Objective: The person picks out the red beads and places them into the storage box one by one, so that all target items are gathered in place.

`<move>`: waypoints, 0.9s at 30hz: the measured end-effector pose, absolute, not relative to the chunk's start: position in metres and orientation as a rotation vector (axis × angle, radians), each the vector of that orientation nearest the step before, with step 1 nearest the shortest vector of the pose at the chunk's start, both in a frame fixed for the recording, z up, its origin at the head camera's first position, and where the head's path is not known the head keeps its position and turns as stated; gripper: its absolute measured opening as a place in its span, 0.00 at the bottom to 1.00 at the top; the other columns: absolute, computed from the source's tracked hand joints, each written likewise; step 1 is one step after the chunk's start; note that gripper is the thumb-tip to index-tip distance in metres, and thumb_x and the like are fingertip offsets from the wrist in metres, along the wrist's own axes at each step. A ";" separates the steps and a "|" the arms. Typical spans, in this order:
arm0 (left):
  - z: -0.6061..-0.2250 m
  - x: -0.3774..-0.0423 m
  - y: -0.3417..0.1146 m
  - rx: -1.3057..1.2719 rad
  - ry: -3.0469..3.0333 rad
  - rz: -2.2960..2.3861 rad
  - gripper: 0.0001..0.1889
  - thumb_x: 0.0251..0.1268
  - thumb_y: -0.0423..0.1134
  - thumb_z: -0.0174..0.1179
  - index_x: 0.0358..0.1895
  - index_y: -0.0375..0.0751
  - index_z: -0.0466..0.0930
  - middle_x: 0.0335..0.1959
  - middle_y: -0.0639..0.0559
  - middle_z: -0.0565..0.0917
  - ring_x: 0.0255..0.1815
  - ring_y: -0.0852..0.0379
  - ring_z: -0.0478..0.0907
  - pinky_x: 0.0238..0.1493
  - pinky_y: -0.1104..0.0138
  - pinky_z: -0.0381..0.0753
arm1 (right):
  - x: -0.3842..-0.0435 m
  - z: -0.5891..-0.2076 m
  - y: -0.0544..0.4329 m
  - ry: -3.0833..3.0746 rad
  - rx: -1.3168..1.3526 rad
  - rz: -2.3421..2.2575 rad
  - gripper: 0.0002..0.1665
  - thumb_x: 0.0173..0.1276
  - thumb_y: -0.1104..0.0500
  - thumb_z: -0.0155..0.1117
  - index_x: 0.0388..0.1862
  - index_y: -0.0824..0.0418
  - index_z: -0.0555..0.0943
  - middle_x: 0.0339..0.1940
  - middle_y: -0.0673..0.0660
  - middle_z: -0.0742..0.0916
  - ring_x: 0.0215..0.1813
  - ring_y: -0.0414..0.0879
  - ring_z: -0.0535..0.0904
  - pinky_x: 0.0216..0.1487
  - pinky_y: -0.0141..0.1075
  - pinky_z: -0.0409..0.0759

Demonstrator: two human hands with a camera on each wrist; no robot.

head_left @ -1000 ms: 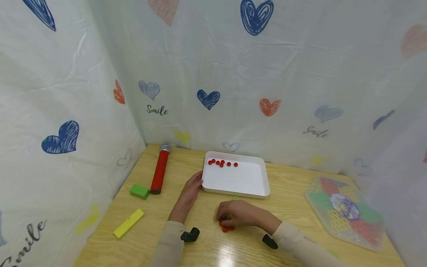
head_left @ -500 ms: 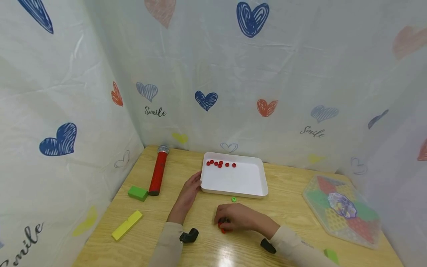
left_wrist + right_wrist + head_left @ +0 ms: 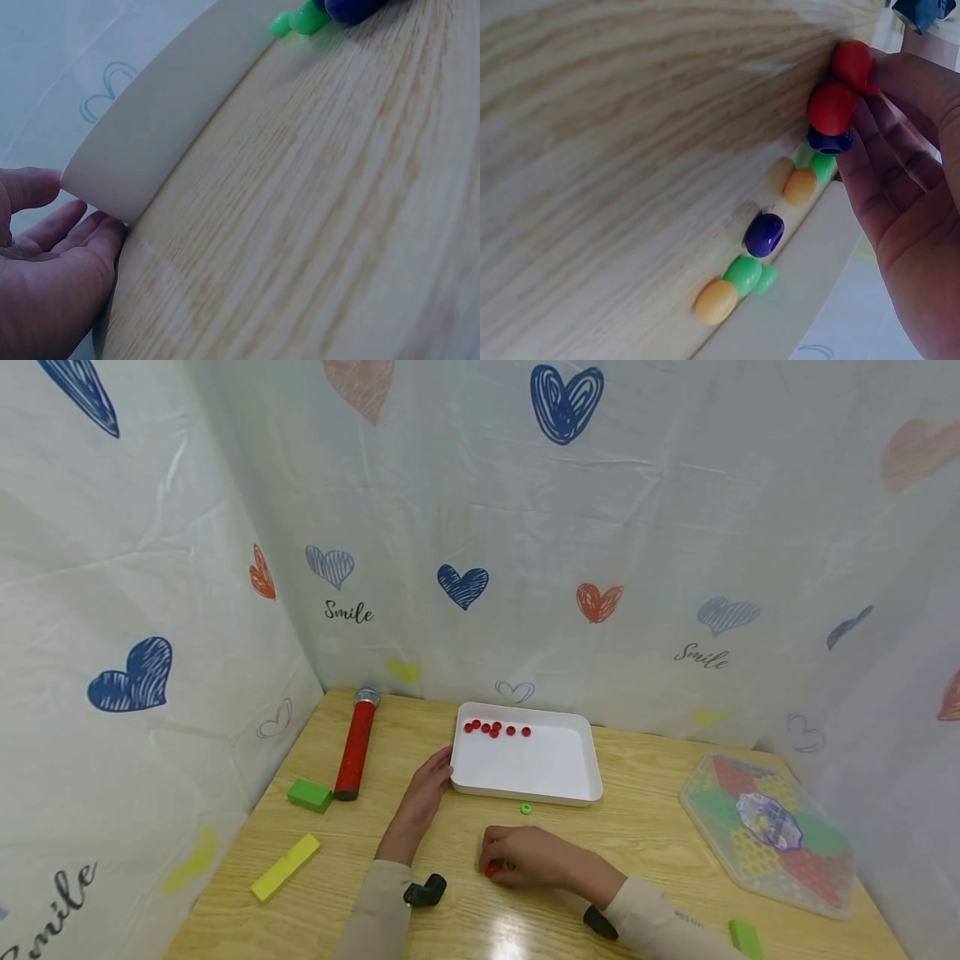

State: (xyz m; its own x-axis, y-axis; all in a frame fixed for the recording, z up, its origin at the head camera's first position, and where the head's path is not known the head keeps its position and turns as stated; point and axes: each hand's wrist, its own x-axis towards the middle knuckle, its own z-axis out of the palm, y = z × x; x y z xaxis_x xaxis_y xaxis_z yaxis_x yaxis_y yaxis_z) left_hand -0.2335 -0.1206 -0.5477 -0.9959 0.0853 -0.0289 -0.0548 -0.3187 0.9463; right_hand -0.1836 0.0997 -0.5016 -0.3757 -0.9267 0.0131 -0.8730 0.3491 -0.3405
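Note:
My left hand (image 3: 422, 796) rests against the left side of the white tray (image 3: 525, 770); in the left wrist view its thumb touches the rim while the fingers lie lower down. Several red beads (image 3: 511, 731) sit near the tray's far edge. In front of the tray, my right hand (image 3: 534, 857) has its fingers curled low around red beads (image 3: 832, 109) at the table surface. The right wrist view shows dark blue beads (image 3: 764, 235), orange beads (image 3: 716, 301) and green beads (image 3: 743, 274) beyond them. Part of the bead group is hidden by this hand in the head view.
A red tube with a silver end (image 3: 356, 752) lies at the left, near a green block (image 3: 310, 795) and a yellow block (image 3: 286, 867). At the right are a clear lidded case (image 3: 768, 835) and another green block (image 3: 746, 938). Patterned curtains surround the table.
My right hand has shifted slightly nearer, and fewer red beads show beside it. The left hand stays at the tray. The head view has shifted a little, showing more of the right-hand green block.

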 end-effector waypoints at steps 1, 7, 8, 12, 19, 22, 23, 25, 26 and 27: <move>-0.548 -0.234 -0.121 0.030 1.773 2.481 0.26 0.74 0.30 0.42 0.73 0.31 0.55 0.73 0.33 0.58 0.75 0.43 0.53 0.75 0.52 0.54 | -0.183 -0.502 0.100 2.429 -1.632 -0.437 0.06 0.65 0.56 0.66 0.41 0.48 0.85 0.41 0.41 0.79 0.37 0.26 0.72 0.38 0.14 0.69; -0.546 -0.238 -0.120 -0.047 1.718 2.476 0.26 0.74 0.27 0.40 0.74 0.32 0.54 0.74 0.34 0.56 0.76 0.43 0.51 0.76 0.51 0.49 | -0.179 -0.504 0.099 2.437 -1.633 -0.451 0.06 0.65 0.56 0.66 0.41 0.48 0.85 0.41 0.40 0.78 0.37 0.26 0.72 0.39 0.13 0.69; -0.546 -0.238 -0.119 -0.054 1.715 2.479 0.26 0.74 0.27 0.41 0.73 0.32 0.54 0.74 0.34 0.57 0.76 0.44 0.52 0.76 0.51 0.50 | -0.179 -0.504 0.099 2.434 -1.632 -0.459 0.06 0.66 0.56 0.66 0.41 0.49 0.85 0.41 0.40 0.78 0.38 0.27 0.73 0.40 0.13 0.69; -0.547 -0.238 -0.119 -0.053 1.713 2.489 0.26 0.74 0.27 0.41 0.73 0.32 0.55 0.74 0.34 0.58 0.76 0.44 0.53 0.75 0.51 0.51 | -0.177 -0.501 0.099 2.418 -1.635 -0.511 0.06 0.67 0.57 0.65 0.42 0.50 0.85 0.41 0.41 0.79 0.38 0.27 0.74 0.40 0.13 0.69; -0.547 -0.237 -0.120 -0.022 1.696 2.500 0.26 0.74 0.26 0.41 0.73 0.30 0.54 0.74 0.33 0.56 0.76 0.43 0.51 0.76 0.51 0.49 | -0.183 -0.496 0.102 2.394 -1.606 -0.607 0.07 0.69 0.57 0.63 0.42 0.51 0.85 0.41 0.41 0.79 0.39 0.25 0.73 0.42 0.14 0.71; -0.547 -0.237 -0.120 -0.022 1.692 2.501 0.26 0.74 0.27 0.41 0.73 0.31 0.54 0.74 0.34 0.56 0.76 0.43 0.51 0.76 0.51 0.49 | -0.188 -0.493 0.105 2.400 -1.575 -0.621 0.08 0.69 0.55 0.62 0.44 0.51 0.85 0.42 0.42 0.79 0.40 0.26 0.74 0.43 0.17 0.73; -0.547 -0.237 -0.120 -0.019 1.697 2.499 0.26 0.74 0.27 0.41 0.73 0.31 0.54 0.74 0.34 0.56 0.76 0.43 0.51 0.76 0.51 0.49 | -0.190 -0.491 0.106 2.396 -1.558 -0.639 0.08 0.69 0.56 0.62 0.44 0.52 0.85 0.42 0.42 0.80 0.41 0.27 0.75 0.43 0.18 0.75; -0.546 -0.237 -0.120 -0.031 1.690 2.501 0.26 0.74 0.27 0.41 0.73 0.31 0.54 0.74 0.34 0.57 0.76 0.43 0.51 0.76 0.52 0.49 | -0.195 -0.488 0.109 2.393 -1.521 -0.674 0.09 0.69 0.55 0.62 0.46 0.53 0.85 0.43 0.43 0.80 0.42 0.29 0.76 0.45 0.21 0.76; -0.547 -0.237 -0.120 -0.028 1.697 2.499 0.26 0.74 0.27 0.41 0.73 0.31 0.54 0.74 0.34 0.57 0.76 0.43 0.51 0.76 0.51 0.49 | -0.197 -0.487 0.110 2.390 -1.497 -0.697 0.10 0.69 0.55 0.62 0.46 0.53 0.85 0.43 0.43 0.81 0.43 0.30 0.76 0.45 0.23 0.77; -0.547 -0.237 -0.120 -0.030 1.699 2.497 0.26 0.73 0.27 0.41 0.73 0.30 0.54 0.74 0.34 0.57 0.76 0.43 0.51 0.76 0.51 0.49 | -0.200 -0.485 0.111 2.384 -1.468 -0.728 0.10 0.70 0.55 0.62 0.47 0.54 0.85 0.44 0.43 0.81 0.43 0.31 0.76 0.46 0.24 0.78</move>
